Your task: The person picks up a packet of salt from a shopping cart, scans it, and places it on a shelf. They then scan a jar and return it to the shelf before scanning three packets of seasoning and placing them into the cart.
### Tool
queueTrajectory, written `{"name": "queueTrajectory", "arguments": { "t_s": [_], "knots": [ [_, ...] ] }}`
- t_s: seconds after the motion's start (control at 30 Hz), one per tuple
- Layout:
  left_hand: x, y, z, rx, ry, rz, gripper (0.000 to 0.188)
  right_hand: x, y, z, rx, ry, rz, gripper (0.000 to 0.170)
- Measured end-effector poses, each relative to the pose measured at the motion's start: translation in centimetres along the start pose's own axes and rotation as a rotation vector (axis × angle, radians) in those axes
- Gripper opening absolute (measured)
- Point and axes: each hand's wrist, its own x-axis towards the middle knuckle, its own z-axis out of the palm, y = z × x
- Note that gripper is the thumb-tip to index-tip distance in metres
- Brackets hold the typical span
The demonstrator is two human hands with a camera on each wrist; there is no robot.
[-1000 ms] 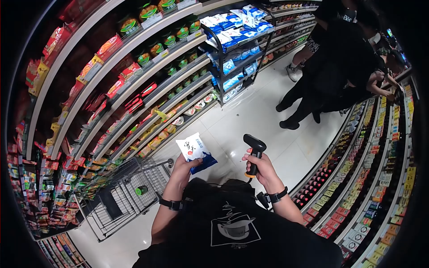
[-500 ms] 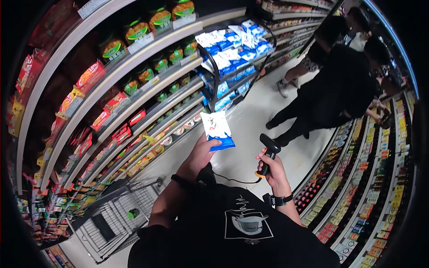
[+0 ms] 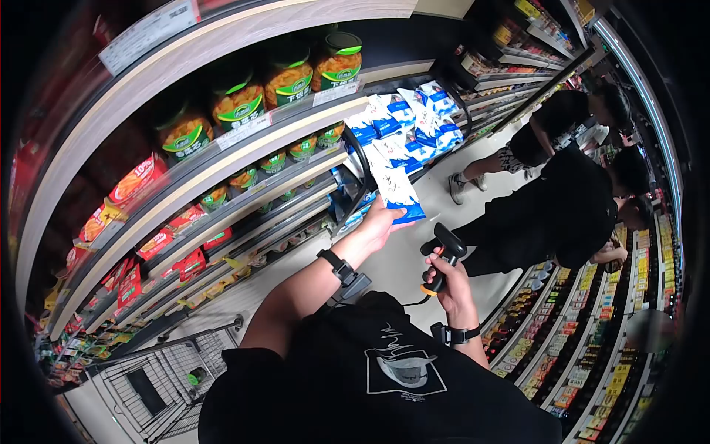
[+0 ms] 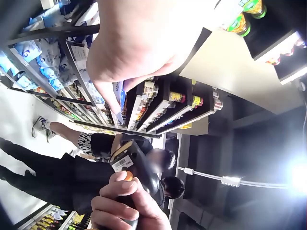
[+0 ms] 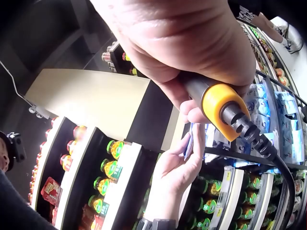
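Blue-and-white packet (image 3: 398, 191), pinched between thumb and fingers of left hand (image 3: 379, 223), at near edge of black rack (image 3: 364, 166) stacked with similar packets (image 3: 405, 122); impossible to tell whether touching. Black scanner (image 3: 448, 241), gripped by handle in right hand (image 3: 454, 287), near packet.

Hard white light washes out the held packet (image 3: 392, 180) as fisheye distortion bows the shelves (image 3: 303, 120) at left, the head view's edges falling to black; a lamp (image 4: 298, 179) flares in the left wrist view, the left hand (image 4: 139, 38) overexposed.
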Motion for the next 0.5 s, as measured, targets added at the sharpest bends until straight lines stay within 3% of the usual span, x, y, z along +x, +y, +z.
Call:
{"name": "queueTrajectory", "arguments": {
  "t_s": [0.1, 0.3, 0.4, 0.5],
  "knots": [
    [4.5, -0.1, 0.2, 0.062, 0.047, 0.012, 0.055, 2.9, -1.7, 0.2, -0.013, 0.006, 0.023, 0.031],
    [9.4, 1.2, 3.2, 0.032, 0.376, 0.118, 0.064, 10.4, -5.2, -1.9, -0.063, -0.137, 0.071, 0.035],
    [12.2, -0.2, 1.3, 0.009, 0.422, 0.249, 0.065, 14.2, -8.2, -2.8, -0.123, -0.232, 0.120, 0.030],
    [13.2, -0.4, 0.4, 0.059, 0.574, 0.232, 0.061, 18.4, -10.6, -4.1, -0.195, -0.342, 0.179, 0.027]
  ]
}}
